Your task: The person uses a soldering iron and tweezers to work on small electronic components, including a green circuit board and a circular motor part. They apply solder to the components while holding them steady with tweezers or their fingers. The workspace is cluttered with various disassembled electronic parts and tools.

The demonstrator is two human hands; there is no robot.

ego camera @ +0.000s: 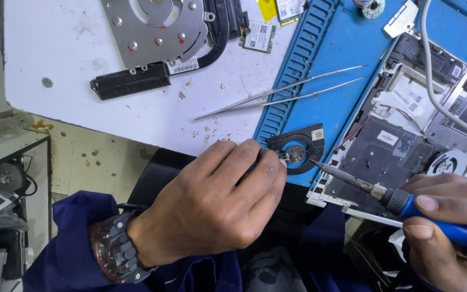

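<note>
Our left hand (212, 203) fingers pinch the small black fan housing (298, 148) steady; our right hand (449, 227) grips the soldering iron (406, 203), whose tip should touch only the hub joint, briefly.

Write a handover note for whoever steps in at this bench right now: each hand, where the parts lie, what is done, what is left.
Left hand: fingers pinch the small black fan part at the near edge of the blue mat.
Right hand: grips the blue-handled soldering iron; its tip points at the fan part's centre, contact not clear.
Tweezers lie unused across the mat edge and white table. Heat-sink assembly sits further back on the table. Opened laptop lies on the mat to the right.
Done: laptop opened, fan part out.
Left: apparently the solder work on the fan part; whether any joint is finished cannot be told.
</note>
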